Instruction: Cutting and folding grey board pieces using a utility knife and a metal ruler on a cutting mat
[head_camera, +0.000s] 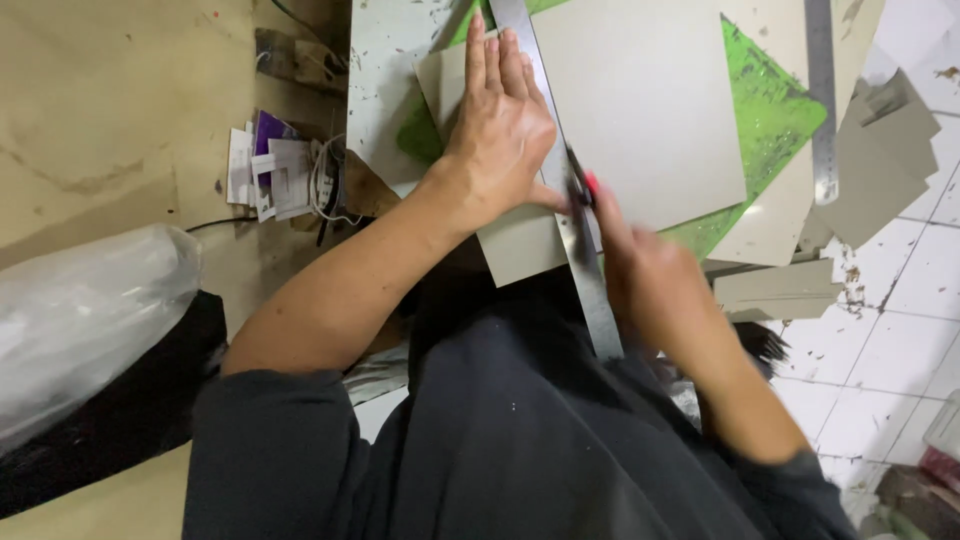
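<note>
Left hand (500, 125) flat, fingers together, pressing a steel ruler (560, 190) onto a grey cardboard sheet (640, 100); sheet lies on a green cutting mat (770, 110) on the worktop (385, 60); right hand (650, 275) closed around a red-handled cutter (583, 190), blade against the ruler's right edge, hand blurred; second ruler (822, 100) lies further right; cardboard offcuts (880, 160) beside it; clear plastic bag (85, 310) well apart at left.
</note>
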